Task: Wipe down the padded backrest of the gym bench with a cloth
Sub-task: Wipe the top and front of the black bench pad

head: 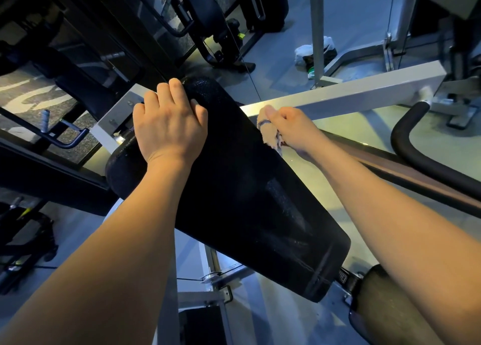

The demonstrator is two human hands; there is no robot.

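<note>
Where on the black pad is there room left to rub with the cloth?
The far end of the backrest is crowded: the left hand holds its edge, and the right hand grips the cloth at the right edge. Bare room runs from both hands down to the pad's near end.

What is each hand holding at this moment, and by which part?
The right hand grips the cloth, bunched in its fist. The left hand holds the backrest at its far end, fingers curled over the edge.
</note>
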